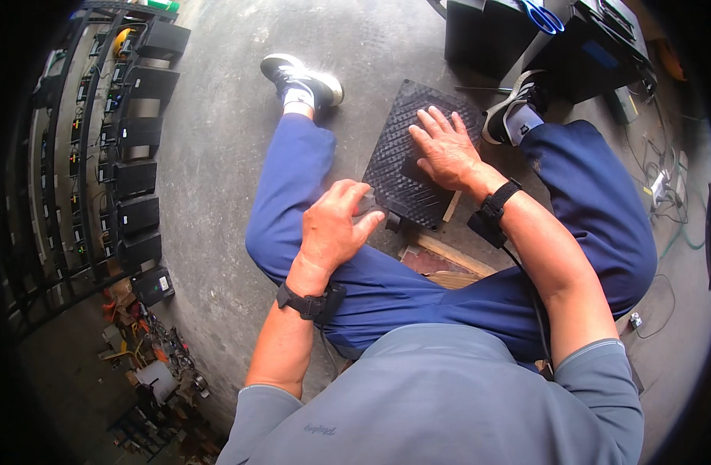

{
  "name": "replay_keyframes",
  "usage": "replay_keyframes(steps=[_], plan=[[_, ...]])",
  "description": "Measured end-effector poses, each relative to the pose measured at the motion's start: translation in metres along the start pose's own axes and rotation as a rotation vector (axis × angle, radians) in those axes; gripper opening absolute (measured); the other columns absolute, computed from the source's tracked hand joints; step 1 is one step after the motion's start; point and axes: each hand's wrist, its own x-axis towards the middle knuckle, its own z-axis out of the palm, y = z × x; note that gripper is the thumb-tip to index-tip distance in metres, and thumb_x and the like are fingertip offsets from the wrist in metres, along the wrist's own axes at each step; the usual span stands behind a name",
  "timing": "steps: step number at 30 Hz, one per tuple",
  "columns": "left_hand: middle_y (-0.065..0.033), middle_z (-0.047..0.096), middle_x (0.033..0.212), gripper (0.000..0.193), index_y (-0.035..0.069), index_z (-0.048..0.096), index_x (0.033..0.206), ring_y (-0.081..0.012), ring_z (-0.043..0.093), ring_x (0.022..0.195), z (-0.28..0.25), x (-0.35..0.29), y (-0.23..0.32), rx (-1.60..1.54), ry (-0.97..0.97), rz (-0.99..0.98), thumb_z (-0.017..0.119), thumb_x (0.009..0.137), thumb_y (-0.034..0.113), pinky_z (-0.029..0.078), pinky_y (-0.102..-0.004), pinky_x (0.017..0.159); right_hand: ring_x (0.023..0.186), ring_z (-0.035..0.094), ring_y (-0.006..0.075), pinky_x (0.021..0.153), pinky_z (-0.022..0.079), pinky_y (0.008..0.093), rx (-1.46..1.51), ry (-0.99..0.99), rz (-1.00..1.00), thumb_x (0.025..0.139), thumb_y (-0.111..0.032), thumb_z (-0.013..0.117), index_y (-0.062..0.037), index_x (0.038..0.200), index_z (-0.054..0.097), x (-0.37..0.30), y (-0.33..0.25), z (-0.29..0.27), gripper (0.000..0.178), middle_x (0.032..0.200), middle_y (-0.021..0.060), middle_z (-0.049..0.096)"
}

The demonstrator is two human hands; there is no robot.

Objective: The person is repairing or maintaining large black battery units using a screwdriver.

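right hand (446, 155) on black panel (398, 132) | grey shirt (417, 380): small dark lettering (319, 428)

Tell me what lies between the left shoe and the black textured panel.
In the head view, only grey floor shows between the left shoe and the black textured panel.

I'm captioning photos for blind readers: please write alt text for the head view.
A right hand lies spread on a dark textured panel between bent legs; the left hand curls near its edge. Black boxes stand at upper right, and a row of black devices lines the left.
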Motion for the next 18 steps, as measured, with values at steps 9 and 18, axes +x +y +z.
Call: replay_keyframes(steps=[9,18], plan=[[-0.0108,0.069,0.101,0.042,0.006,0.069,0.112,-0.0263,0.067,0.078,-0.0021,0.0003,0.0024,0.006,0.040,-0.037,0.085,0.077,0.021,0.056,-0.0363,0.072,0.156,0.018,0.0346,0.124,0.015,0.0592,0.000,0.011,-0.004,0.092,-0.030,0.070,-0.0115,0.151,0.044,0.0007,0.0016,0.0026,0.067,0.165,0.0157,0.029],[-0.0116,0.070,0.104,0.037,0.005,0.068,0.111,-0.0282,0.067,0.080,-0.0007,0.0002,-0.0019,0.049,0.033,-0.113,0.079,0.077,0.012,0.056,-0.0369,0.072,0.156,0.018,0.0343,0.124,0.015,0.0591,0.000,0.006,-0.003,0.092,-0.030,0.070,-0.0114,0.151,0.044,-0.0009,0.0007,0.0017,0.067,0.165,0.0160,0.029]])
